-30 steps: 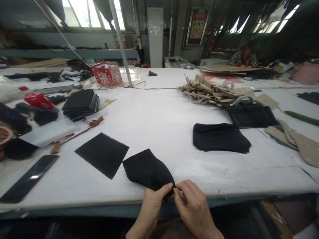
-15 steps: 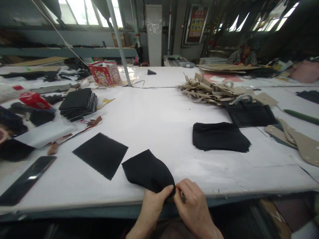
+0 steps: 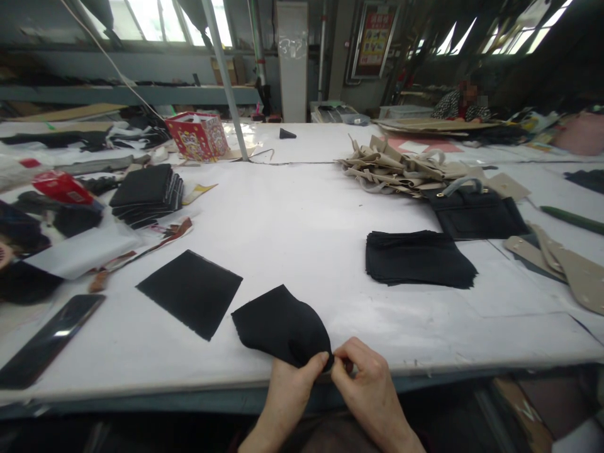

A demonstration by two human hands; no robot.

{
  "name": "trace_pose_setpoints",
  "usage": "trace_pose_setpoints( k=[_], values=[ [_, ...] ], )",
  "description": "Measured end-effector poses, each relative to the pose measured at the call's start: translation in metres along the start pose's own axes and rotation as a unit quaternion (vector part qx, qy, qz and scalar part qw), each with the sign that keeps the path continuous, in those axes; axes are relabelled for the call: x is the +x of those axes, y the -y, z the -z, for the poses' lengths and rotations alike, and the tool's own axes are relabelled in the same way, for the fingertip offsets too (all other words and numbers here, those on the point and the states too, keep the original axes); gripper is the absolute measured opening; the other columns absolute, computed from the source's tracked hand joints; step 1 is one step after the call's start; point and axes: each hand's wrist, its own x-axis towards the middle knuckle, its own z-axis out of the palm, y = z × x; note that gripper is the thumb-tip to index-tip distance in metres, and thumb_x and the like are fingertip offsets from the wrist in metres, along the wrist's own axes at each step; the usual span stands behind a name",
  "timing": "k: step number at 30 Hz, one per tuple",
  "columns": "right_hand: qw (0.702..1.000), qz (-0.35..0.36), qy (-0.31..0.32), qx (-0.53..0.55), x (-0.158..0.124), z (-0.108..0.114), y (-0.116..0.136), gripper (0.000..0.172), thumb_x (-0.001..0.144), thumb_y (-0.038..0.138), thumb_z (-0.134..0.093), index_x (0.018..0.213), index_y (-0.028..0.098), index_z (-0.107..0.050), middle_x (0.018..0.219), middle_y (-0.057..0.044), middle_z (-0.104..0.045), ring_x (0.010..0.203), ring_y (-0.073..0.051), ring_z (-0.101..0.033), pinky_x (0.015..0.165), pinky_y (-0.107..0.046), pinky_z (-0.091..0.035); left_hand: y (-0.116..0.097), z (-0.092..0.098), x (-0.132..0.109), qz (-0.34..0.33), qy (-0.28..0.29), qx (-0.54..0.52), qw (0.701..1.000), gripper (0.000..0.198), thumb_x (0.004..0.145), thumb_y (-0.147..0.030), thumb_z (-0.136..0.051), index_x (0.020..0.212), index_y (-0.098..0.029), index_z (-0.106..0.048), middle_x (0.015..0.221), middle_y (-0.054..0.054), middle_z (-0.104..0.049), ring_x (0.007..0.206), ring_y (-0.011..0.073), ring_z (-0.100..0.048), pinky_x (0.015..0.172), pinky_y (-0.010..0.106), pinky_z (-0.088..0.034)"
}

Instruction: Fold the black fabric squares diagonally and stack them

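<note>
A piece of black fabric (image 3: 283, 321) lies partly on the white table near its front edge, its right end curled up into my hands. My left hand (image 3: 295, 384) grips it with the thumb on top and the fingers hidden underneath. Close beside that thumb, my right hand (image 3: 361, 377) pinches the fabric's right edge between thumb and forefinger. Whether anything else sits in that pinch is too small to make out. Flat on the table to the left is a second black fabric piece (image 3: 191, 292). A stack of black fabric pieces (image 3: 418, 258) lies to the right.
A dark phone-like slab (image 3: 51, 340) rests at the front left. Behind it are a folded black stack (image 3: 144, 192) and a red patterned box (image 3: 198, 137). Beige pieces (image 3: 396, 167) and a black bag panel (image 3: 476, 214) lie at right. A person (image 3: 460, 107) sits far back.
Both hands keep their hold on the black fabric in nearly the same place. The right hand's fingers have shifted very slightly; the whole view has tilted a little.
</note>
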Motion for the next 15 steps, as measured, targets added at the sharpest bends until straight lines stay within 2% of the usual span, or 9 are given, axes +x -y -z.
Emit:
trace_pose_setpoints(
  k=[6, 10, 15],
  values=[
    [1.000, 0.017, 0.000, -0.004, 0.000, 0.001, -0.001, 0.018, 0.080, 0.010, -0.048, 0.065, 0.019, -0.054, 0.065, 0.000, -0.053, 0.062, -0.014, -0.051, 0.059, -0.025, -0.036, -0.005, 0.002, -0.001, -0.012, 0.050, 0.010, 0.999, 0.046, 0.068, -0.032, -0.077, 0.107, -0.013, -0.065, 0.107, 0.009, -0.070, 0.107, 0.0294, -0.061, 0.097, 0.036, -0.046],
    [1.000, 0.027, 0.009, -0.011, -0.001, 0.001, -0.001, 0.019, 0.081, 0.010, -0.047, 0.067, 0.019, -0.055, 0.067, -0.001, -0.054, 0.065, -0.014, -0.051, 0.060, -0.025, -0.037, -0.010, 0.005, -0.003, 0.009, 0.055, -0.007, 0.998, 0.043, 0.065, -0.029, -0.078, 0.103, -0.014, -0.067, 0.103, 0.007, -0.071, 0.106, 0.0299, -0.062, 0.095, 0.036, -0.048],
    [1.000, 0.024, 0.001, -0.004, -0.001, 0.000, 0.003, 0.018, 0.082, 0.011, -0.047, 0.067, 0.019, -0.054, 0.065, 0.000, -0.053, 0.062, -0.013, -0.051, 0.058, -0.024, -0.036, -0.008, 0.003, -0.004, 0.055, 0.045, -0.083, 0.994, 0.059, 0.057, -0.030, -0.083, 0.111, -0.012, -0.066, 0.114, 0.012, -0.069, 0.114, 0.0331, -0.059, 0.099, 0.039, -0.045]
  ],
)
